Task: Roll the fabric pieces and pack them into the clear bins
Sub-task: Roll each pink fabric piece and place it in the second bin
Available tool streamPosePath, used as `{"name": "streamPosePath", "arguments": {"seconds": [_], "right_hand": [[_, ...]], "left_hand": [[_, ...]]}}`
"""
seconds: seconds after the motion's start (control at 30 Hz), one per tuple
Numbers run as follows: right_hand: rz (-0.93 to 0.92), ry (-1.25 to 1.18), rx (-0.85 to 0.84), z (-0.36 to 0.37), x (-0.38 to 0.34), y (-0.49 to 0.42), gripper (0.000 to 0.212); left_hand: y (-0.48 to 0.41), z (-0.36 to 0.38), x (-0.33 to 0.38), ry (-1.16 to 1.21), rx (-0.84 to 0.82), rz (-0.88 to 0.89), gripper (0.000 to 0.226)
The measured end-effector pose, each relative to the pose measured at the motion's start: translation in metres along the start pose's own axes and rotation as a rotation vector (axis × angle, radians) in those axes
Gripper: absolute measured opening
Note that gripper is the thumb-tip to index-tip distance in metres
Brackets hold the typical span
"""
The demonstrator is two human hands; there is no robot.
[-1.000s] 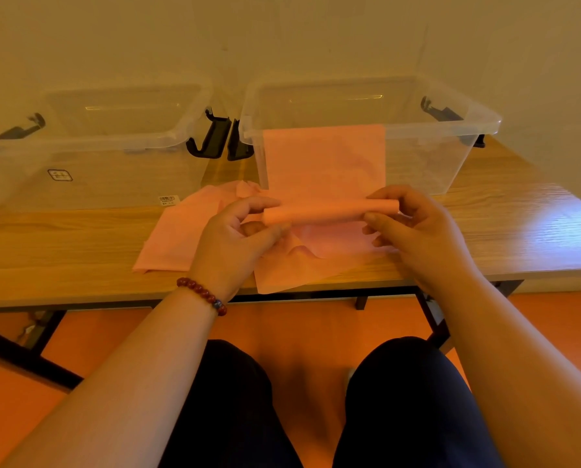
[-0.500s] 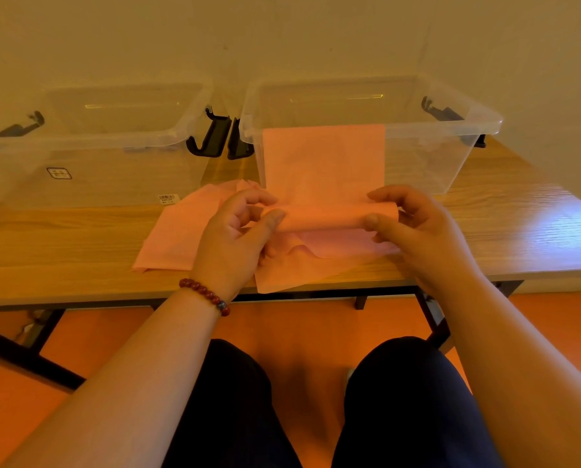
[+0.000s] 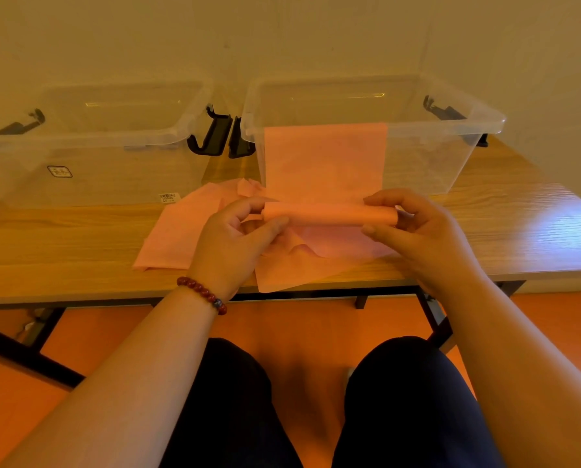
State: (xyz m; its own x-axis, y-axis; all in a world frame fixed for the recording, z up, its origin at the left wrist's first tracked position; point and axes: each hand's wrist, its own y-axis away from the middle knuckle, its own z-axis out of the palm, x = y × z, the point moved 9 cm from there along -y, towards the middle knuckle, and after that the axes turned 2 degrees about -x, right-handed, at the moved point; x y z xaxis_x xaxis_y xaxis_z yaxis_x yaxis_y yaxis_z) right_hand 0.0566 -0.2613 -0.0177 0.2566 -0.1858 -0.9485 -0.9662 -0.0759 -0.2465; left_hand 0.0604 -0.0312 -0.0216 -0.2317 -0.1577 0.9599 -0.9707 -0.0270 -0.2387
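A wooden table on a black frame stands on an orange floor against a pale wall.

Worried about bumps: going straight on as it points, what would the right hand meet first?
Beyond the roll the right hand holds, probably the fabric strip draped on the right bin; depth unclear.

Light wooden table on black metal legs. Two clear plastic bins sit side by side along its back edge, the left bin and the right bin, their black latches almost touching between them. In front, loose pink fabric pieces lie flat, one reaching the near edge
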Motion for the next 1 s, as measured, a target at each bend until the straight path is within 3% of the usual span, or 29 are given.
{"name": "streamPosePath", "arguments": {"seconds": [0.1, 0.27, 0.47, 0.63, 0.8, 1.0], "right_hand": [[0.013, -0.026, 0.019, -0.002, 0.003, -0.001, 0.033], [-0.018, 0.003, 0.044, -0.002, -0.002, 0.000, 0.022], [-0.024, 0.045, 0.044, -0.002, -0.002, -0.001, 0.017], [-0.029, -0.013, 0.059, -0.002, -0.006, -0.001, 0.014], [0.003, -0.040, 0.040, -0.001, -0.011, -0.002, 0.028], [0.018, 0.081, 0.137, -0.009, -0.021, -0.006, 0.007]], "left_hand": [[0.000, 0.000, 0.003, -0.024, 0.010, 0.027, 0.020], [0.000, 0.000, 0.003, -0.009, 0.003, 0.033, 0.019], [0.001, 0.001, 0.002, -0.026, -0.023, 0.045, 0.038], [0.002, 0.000, 0.009, -0.074, 0.019, 0.095, 0.031], [0.001, -0.006, 0.022, -0.228, 0.082, 0.171, 0.032], [-0.002, -0.010, 0.040, -0.109, 0.110, 0.210, 0.024]]}}
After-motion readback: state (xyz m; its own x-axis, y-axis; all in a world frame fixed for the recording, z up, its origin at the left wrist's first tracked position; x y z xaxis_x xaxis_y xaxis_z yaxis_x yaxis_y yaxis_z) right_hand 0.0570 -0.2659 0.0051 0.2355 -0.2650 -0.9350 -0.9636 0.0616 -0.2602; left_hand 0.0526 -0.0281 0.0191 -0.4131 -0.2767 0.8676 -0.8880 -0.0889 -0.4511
